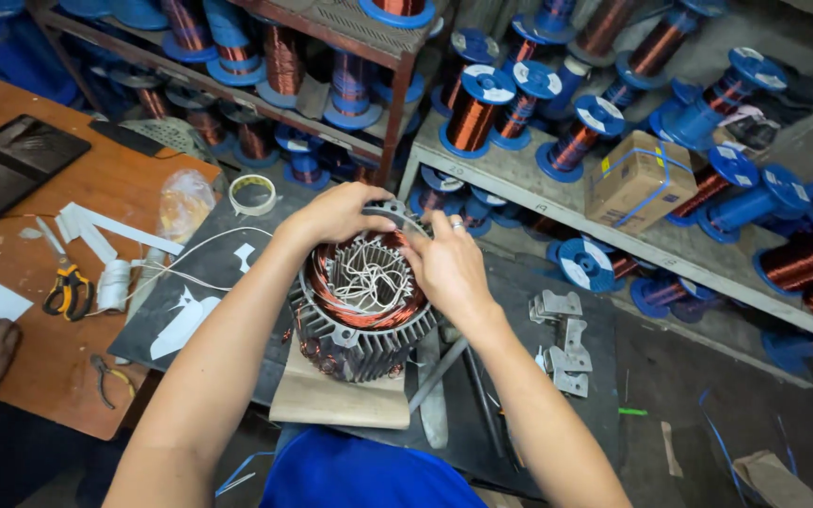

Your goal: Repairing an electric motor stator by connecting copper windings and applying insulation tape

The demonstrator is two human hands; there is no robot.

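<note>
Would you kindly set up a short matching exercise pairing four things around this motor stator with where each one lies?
Things:
1. scissors
2. roll of tape
3. cardboard box
4. metal brackets

Places:
A. on the shelf among blue spools of copper wire
B. on the dark mat, right of the motor stator
C. on the wooden table, left
D. at the far edge of the dark mat, beyond the left hand

Pairs: 1-C, 2-D, 3-A, 4-B

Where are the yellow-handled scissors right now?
In the head view, the yellow-handled scissors lie far left on the orange table, beside a white roll and well left of the motor stator.
</note>
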